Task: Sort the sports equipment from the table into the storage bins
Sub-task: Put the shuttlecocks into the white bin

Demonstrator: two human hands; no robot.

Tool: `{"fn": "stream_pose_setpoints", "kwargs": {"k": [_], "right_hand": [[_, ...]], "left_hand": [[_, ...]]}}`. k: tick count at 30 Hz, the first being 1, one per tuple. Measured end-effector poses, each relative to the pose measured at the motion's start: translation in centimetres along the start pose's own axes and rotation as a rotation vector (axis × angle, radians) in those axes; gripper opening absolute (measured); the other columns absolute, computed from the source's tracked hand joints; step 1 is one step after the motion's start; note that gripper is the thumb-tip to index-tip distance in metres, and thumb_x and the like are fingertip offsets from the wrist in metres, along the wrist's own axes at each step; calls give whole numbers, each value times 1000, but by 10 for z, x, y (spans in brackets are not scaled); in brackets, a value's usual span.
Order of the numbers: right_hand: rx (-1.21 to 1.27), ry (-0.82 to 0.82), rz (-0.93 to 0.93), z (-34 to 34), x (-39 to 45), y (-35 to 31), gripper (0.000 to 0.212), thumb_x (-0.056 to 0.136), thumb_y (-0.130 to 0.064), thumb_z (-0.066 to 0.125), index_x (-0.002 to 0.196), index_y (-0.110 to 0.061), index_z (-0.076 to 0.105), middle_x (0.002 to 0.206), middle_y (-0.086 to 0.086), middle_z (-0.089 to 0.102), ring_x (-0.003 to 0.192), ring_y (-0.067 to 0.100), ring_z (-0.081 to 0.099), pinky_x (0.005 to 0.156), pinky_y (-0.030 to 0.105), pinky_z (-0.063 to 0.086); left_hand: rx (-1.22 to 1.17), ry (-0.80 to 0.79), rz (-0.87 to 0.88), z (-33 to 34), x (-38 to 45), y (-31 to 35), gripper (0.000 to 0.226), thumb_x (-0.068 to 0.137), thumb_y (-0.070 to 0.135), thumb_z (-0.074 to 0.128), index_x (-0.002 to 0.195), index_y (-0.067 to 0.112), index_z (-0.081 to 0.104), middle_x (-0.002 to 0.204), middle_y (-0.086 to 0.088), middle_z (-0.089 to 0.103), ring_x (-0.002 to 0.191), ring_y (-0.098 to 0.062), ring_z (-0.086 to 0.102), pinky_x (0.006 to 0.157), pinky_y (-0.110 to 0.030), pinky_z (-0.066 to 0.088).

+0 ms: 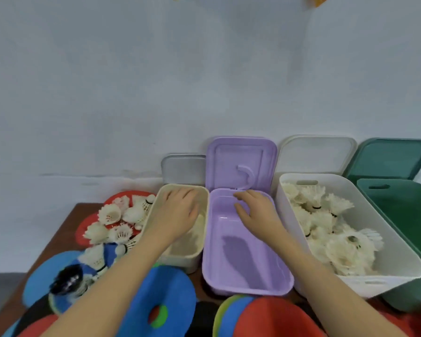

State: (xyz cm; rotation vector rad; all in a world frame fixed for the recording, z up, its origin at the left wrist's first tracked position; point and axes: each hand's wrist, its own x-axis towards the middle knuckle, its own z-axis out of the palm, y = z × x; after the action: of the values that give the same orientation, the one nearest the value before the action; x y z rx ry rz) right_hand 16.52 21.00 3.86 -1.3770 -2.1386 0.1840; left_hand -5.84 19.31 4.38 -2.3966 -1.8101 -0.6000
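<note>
Four bins stand in a row on the table: a cream bin (pixel 206 215), a purple bin (pixel 243 285) with its lid up, a white bin (pixel 399 261) full of white shuttlecocks (pixel 326 222), and a green bin (pixel 404 205). My left hand (pixel 178 210) reaches into the cream bin, fingers spread and holding nothing. My right hand (pixel 255 210) hovers over the far end of the purple bin, fingers loosely spread, nothing in it. Loose shuttlecocks (pixel 114 220) lie at the left on red discs (pixel 83 229). Blue discs (pixel 156 297) and red discs (pixel 267 319) lie near the front.
Lids lean against the wall behind the bins: grey (pixel 182 169), purple (pixel 241 161), white (pixel 316 154), green (pixel 389 156). A black object (pixel 68 280) sits among the discs at the front left. The brown table (pixel 66 229) ends at the left.
</note>
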Motion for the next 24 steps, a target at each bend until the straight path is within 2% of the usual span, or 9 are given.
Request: {"fn": "stream_pose_setpoints", "kwargs": {"k": [4, 8, 11, 13, 15, 18, 19, 22, 24], "right_hand": [[44, -56, -22, 47, -6, -66, 45, 85, -42, 37, 105, -13, 66, 96, 3, 68, 92, 29, 63, 79, 40, 45], [92, -100, -41, 89, -15, -119, 45, 81, -44, 39, 103, -16, 67, 95, -3, 68, 95, 22, 62, 79, 29, 32], [110, -183, -76, 123, -25, -155, 49, 81, -49, 39, 110, -18, 64, 103, -4, 65, 103, 19, 57, 86, 28, 30], [98, -247, -88, 145, -33, -175, 44, 84, -45, 47, 115, -18, 61, 109, -2, 63, 106, 20, 54, 90, 32, 32], [97, -288, -93, 167, -40, -192, 37, 87, -38, 55, 120, -20, 58, 112, -2, 60, 107, 20, 52, 89, 31, 30], [70, -347, -89, 196, -50, -212, 38, 91, -37, 54, 128, -26, 51, 120, -6, 55, 112, 16, 46, 91, 29, 26], [54, -376, -70, 204, -52, -217, 41, 91, -40, 53, 130, -29, 49, 124, -7, 52, 115, 16, 43, 93, 29, 24], [44, -448, 15, 224, -57, -233, 47, 89, -45, 54, 133, -33, 43, 131, -10, 46, 121, 16, 35, 98, 31, 19], [38, -463, 40, 235, -59, -240, 48, 87, -46, 55, 132, -33, 44, 131, -11, 46, 124, 15, 33, 101, 33, 15]], "left_hand": [[-9, -54, -104, -18, -56, -66, 51, 81, 40, 29, 110, 17, 65, 112, 0, 64, 103, -25, 59, 89, -41, 36], [-17, -86, -159, -26, -106, -122, 60, 80, 46, 21, 115, 20, 62, 118, 3, 61, 112, -22, 54, 94, -36, 24], [-32, -116, -184, -24, -143, -163, 48, 87, 43, 32, 118, 20, 61, 121, 3, 59, 115, -23, 51, 94, -38, 26], [-34, -142, -198, -22, -166, -184, 43, 89, 37, 41, 126, 21, 55, 129, 3, 54, 121, -20, 46, 95, -34, 20], [-33, -199, -224, -19, -188, -201, 46, 90, 41, 39, 132, 22, 49, 138, 4, 46, 127, -18, 38, 98, -33, 18], [-45, -294, -268, -15, -212, -217, 43, 95, 44, 39, 133, 25, 45, 140, 6, 42, 128, -15, 37, 102, -35, 19], [-66, -311, -282, -14, -217, -221, 47, 94, 51, 36, 132, 26, 45, 137, 8, 46, 125, -14, 40, 101, -35, 20], [-136, -326, -270, -16, -227, -230, 78, 76, 75, 19, 134, 29, 43, 135, 11, 48, 123, -11, 43, 98, -33, 23], [-147, -341, -238, -15, -230, -233, 82, 71, 76, 28, 137, 28, 40, 138, 11, 45, 125, -10, 41, 98, -33, 26]]}}
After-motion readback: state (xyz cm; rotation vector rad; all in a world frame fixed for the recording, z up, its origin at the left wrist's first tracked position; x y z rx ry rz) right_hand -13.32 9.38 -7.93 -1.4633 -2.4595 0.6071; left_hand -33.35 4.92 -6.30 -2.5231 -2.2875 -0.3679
